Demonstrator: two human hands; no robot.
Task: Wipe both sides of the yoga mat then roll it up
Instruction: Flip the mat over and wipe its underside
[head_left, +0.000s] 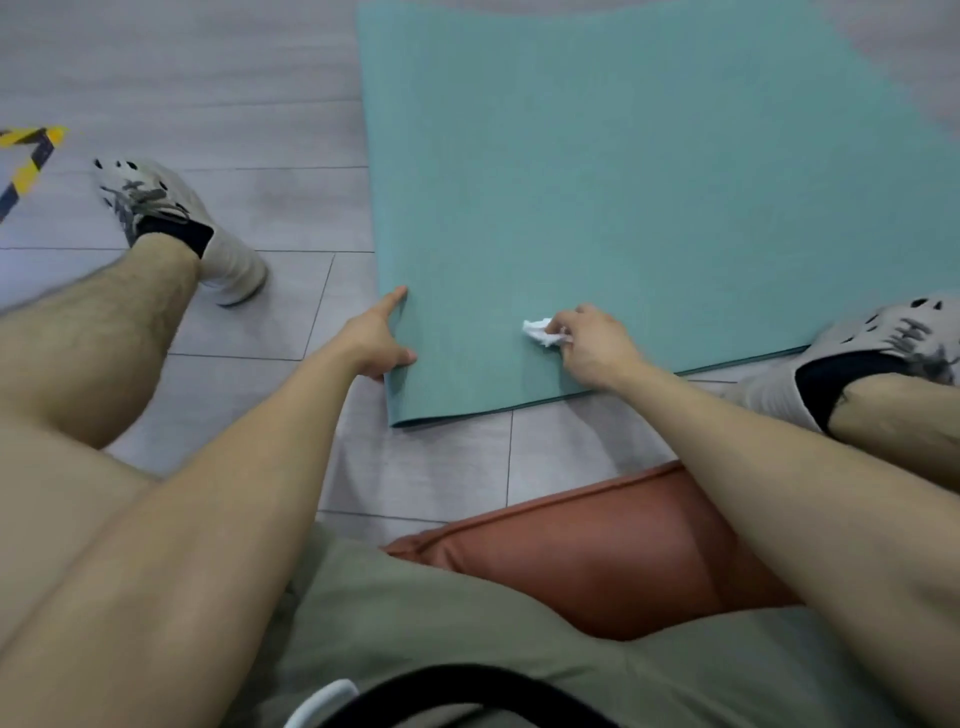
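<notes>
Where teal mat (649, 182) lies, grey tiled floor (208, 78), striped tape (26, 166)

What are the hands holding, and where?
The right hand pinches a crumpled tissue by its near side; left hand holds the mat by its left edge.

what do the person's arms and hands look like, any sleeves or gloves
The left forearm and right forearm are bare, with no sleeve in view. The left hand and right hand wear no gloves, and no watch, ring or wristband shows.
</notes>
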